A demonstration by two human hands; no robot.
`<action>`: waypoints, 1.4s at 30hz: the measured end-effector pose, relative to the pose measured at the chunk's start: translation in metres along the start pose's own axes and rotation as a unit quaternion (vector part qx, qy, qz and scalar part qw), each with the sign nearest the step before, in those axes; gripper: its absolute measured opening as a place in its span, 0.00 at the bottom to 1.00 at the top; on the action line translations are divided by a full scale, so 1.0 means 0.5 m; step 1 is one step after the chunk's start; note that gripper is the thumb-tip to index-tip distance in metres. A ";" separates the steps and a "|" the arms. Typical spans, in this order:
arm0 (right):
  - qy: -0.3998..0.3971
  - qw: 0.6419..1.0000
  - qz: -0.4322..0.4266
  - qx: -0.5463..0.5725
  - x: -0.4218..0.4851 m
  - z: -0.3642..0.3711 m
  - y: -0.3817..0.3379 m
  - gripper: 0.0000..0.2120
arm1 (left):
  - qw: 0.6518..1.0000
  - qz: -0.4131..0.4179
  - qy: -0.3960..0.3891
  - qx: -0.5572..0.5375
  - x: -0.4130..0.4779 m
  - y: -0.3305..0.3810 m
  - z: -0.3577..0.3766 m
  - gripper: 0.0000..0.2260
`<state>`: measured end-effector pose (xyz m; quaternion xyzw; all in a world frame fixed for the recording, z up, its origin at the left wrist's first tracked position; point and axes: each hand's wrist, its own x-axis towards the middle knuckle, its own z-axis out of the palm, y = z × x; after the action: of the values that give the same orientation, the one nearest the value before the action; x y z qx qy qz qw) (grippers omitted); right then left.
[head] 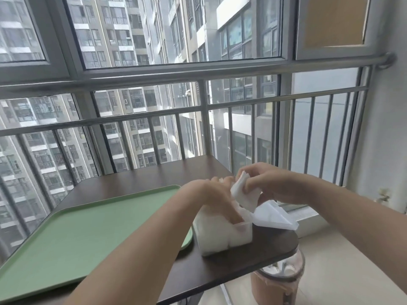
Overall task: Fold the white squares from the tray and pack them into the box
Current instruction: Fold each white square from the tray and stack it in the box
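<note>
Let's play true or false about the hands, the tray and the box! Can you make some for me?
1. The right hand pinches a white square above the box. True.
2. The tray is red. False: it is green.
3. The left hand reaches its fingers into the box. True.
4. The box stands on the tray. False: it stands on the dark table, right of the tray.
5. The box's lid is shut. False: it hangs open to the right.
</note>
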<state>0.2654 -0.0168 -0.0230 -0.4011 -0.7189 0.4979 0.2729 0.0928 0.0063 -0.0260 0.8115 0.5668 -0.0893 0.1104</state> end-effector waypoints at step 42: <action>-0.169 0.795 0.066 -0.579 -0.012 0.108 -0.101 0.11 | 0.983 0.084 0.121 0.113 -0.009 -0.013 0.008 0.16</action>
<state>0.2104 -0.0580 0.0051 -0.4399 -0.8794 0.0652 -0.1702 0.0849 0.0031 -0.0291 0.8685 0.4918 -0.0443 -0.0442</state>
